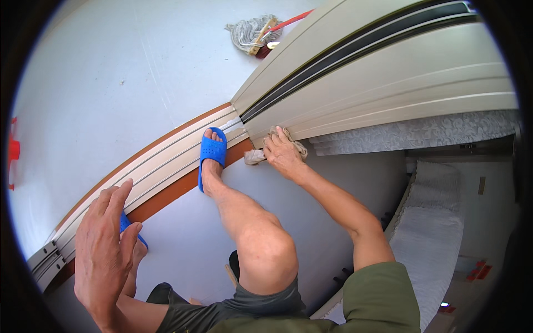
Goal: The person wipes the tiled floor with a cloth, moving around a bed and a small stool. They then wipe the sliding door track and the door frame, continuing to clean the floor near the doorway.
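My right hand (284, 153) presses a crumpled beige cloth (300, 150) against the foot of the cream door frame (287, 114), close to the floor. Part of the cloth hangs out to the left of the fingers. My left hand (106, 237) is raised in front of the left leg, fingers extended and thumb apart, holding nothing. Between the hands, the cream sliding-door track (166, 162) with its metal rails runs along the floor. At the track's right end, by the frame, lies a whitish patch (233, 125).
Blue slippers (213, 145) are on my feet, one resting on the track edge. A string mop (254, 35) lies beyond the frame. A patterned grey curtain (416, 131) hangs at right, near a bench or bed with a white cover (429, 233). Something red (14, 150) stands far left.
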